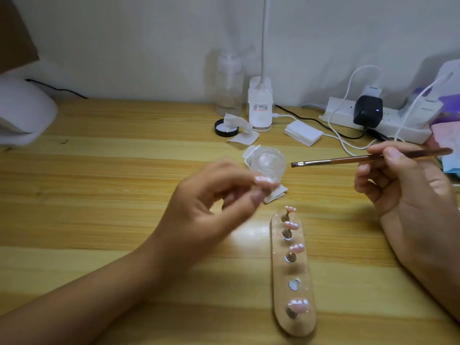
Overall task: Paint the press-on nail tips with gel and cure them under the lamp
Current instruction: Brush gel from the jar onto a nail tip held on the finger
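Pale wood is the desk [124, 170] under our hands. Nearest us on it lies a long oval stand [302, 270], running away from us. We count four glossy pink nail tips [296, 247] on its pegs. The second seat from the near end is bare and shows only a round metal disc [294, 284].

Left of the stand's far end, our left hand [211, 202] is raised above the desk. Its thumb and fingers pinch a fifth tip [263, 180], small and pink. Blur hides whether a peg sits under it.

Right of the stand, our right hand [403, 185] curls its fingers round a brown-handled brush [361, 159]. The bristles point left and stop short of the jar.

Just beyond the stand's far end, a clear open jar [267, 163] sits on white wipes [273, 192]. Further beyond lie a black lid [226, 130] and a stack of white pads [303, 133]. Behind those stand a clear pump bottle [229, 85] and a white desk lamp [260, 105]. Beyond the stand and to its right, a white power strip [348, 115] holds several plugs. Far to the stand's left, at the frame edge, sits a white curing lamp [22, 113], blurred.
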Motion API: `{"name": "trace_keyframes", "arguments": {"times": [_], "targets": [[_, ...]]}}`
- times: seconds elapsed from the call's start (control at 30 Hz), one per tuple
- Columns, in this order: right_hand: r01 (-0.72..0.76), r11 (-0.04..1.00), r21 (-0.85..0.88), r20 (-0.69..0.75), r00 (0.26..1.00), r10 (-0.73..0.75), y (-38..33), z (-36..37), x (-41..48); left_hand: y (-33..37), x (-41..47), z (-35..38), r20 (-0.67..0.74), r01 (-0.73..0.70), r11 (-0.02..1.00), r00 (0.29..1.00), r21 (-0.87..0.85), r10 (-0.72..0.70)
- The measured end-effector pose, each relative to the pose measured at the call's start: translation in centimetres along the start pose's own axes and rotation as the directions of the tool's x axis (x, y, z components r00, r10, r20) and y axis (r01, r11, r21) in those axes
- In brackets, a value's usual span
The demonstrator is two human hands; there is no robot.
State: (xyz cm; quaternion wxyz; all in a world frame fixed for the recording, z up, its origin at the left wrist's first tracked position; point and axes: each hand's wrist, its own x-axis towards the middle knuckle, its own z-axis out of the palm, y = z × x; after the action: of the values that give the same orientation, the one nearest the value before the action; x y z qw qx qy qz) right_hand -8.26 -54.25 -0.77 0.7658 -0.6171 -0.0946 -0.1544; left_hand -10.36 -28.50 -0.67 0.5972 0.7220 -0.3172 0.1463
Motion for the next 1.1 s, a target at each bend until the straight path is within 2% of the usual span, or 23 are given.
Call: {"name": "trace_keyframes", "arguments": {"times": [0.07,0.13,0.23,0.3,0.37,0.43,0.5,0.57,0.6,0.63,0.87,0.97,1.1], "targets": [[0.012,0.999,-0.031,-0.004,1.000,-0.012,-0.2,0.1,-0.2,-0.4,0.6,0.2,-0.108,0.257,0.927,0.949,-0.274,-0.295],[0.054,0.992,-0.118,-0.006,0.998,-0.055,-0.6,0.3,-0.6,-0.9,1.0,0.2,-0.104,0.437,0.795,0.847,-0.421,-0.521],[0.126,0.948,-0.294,0.031,0.992,-0.123,-2.2,0.9,0.0,-1.2,1.5,0.0,-0.048,0.491,0.648,0.775,-0.582,-0.630],[0.104,0.909,-0.404,0.041,0.995,-0.096,-2.7,1.2,1.5,-1.2,1.8,0.0,0.015,0.517,0.561,0.743,-0.647,-0.669],[0.054,0.885,-0.462,0.036,0.998,-0.042,-2.8,1.8,3.0,-1.1,2.1,0.1,0.105,0.563,0.497,0.725,-0.661,-0.681],[0.157,0.852,-0.499,0.172,0.982,-0.080,-3.0,2.8,3.1,-0.9,2.4,0.2,0.182,0.594,0.467,0.724,-0.654,-0.666],[0.315,0.789,-0.528,0.330,0.932,-0.152,-3.4,3.8,2.4,-0.8,2.6,0.2,0.231,0.612,0.447,0.723,-0.653,-0.651],[0.567,0.606,-0.559,0.503,0.812,-0.295,-3.7,4.6,2.0,-0.8,2.6,0.1,0.270,0.618,0.430,0.727,-0.658,-0.632],[0.632,0.524,-0.571,0.549,0.769,-0.328,-3.5,4.9,2.1,-0.8,2.6,0.1,0.283,0.620,0.425,0.729,-0.660,-0.623],[0.642,0.501,-0.580,0.560,0.761,-0.328,-3.2,5.3,2.3,-0.8,2.5,0.0,0.294,0.622,0.422,0.730,-0.659,-0.617],[0.519,0.688,-0.507,0.473,0.835,-0.282,-0.7,6.0,2.9,-1.2,2.5,-0.3,0.331,0.635,0.431,0.736,-0.641,-0.591],[0.569,0.628,-0.531,0.473,0.814,-0.337,-1.0,5.2,3.2,-1.3,2.5,-0.3,0.333,0.634,0.452,0.743,-0.627,-0.581],[0.686,0.480,-0.547,0.569,0.725,-0.388,-1.1,4.7,3.4,-1.6,2.3,-0.3,0.340,0.632,0.475,0.753,-0.613,-0.563]]}}
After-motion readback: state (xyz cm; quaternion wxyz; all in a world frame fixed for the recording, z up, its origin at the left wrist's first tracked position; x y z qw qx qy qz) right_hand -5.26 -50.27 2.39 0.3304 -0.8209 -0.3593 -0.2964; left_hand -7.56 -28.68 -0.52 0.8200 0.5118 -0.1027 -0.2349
